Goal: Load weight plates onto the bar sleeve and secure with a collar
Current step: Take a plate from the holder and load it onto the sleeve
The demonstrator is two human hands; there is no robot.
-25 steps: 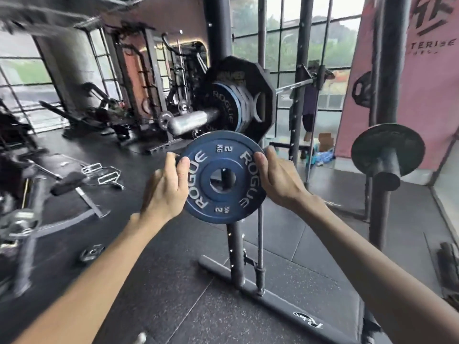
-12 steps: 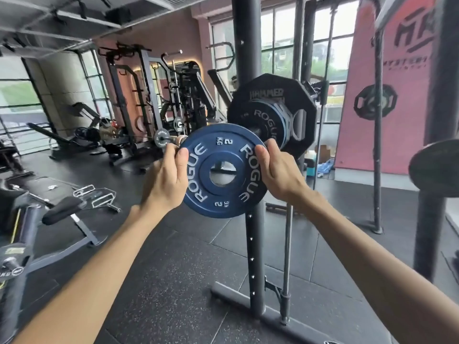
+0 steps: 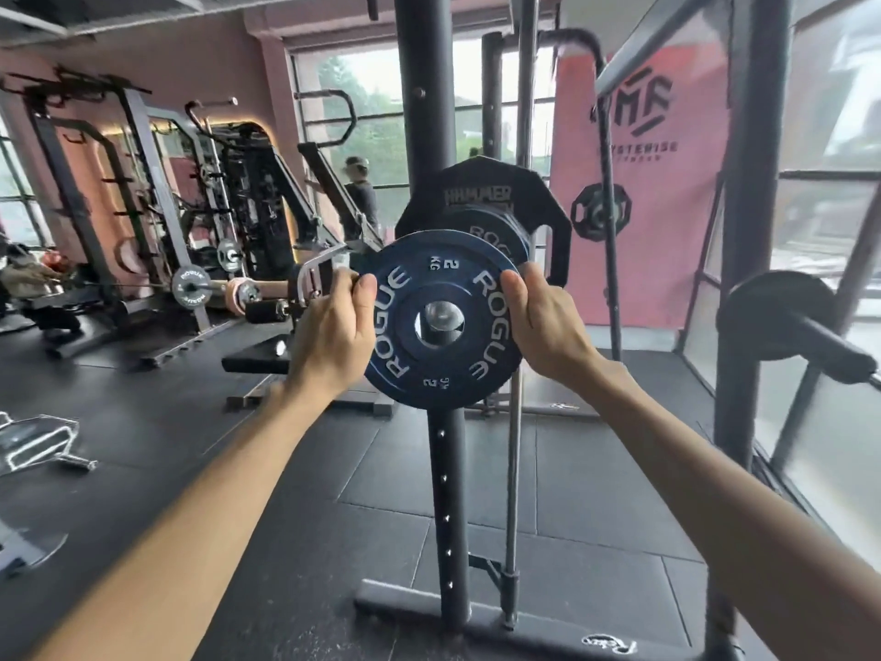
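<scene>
The blue plate (image 3: pixel 441 322) I am holding covers most of the bar sleeve (image 3: pixel 441 316); only its bright round end shows through the plate's centre hole, so I cannot tell for sure whether the plate is already on the sleeve or just in front of it. Behind it sit another blue plate (image 3: pixel 496 231) and a large black plate (image 3: pixel 481 195), each half hidden by the one before it. No collar can be made out.

My left hand (image 3: pixel 336 329) clamps the plate's left rim, thumb on the face, fingers wrapped behind and out of sight. My right hand (image 3: pixel 543 326) grips the right rim the same way. Both arms reach forward, nearly straight, and the plate stands upright, facing me.

The rack upright (image 3: pixel 445 508) rises directly behind the plate. A storage peg (image 3: pixel 820 338) with a dark plate (image 3: pixel 774 314) juts out at right, well apart from my hands.
</scene>
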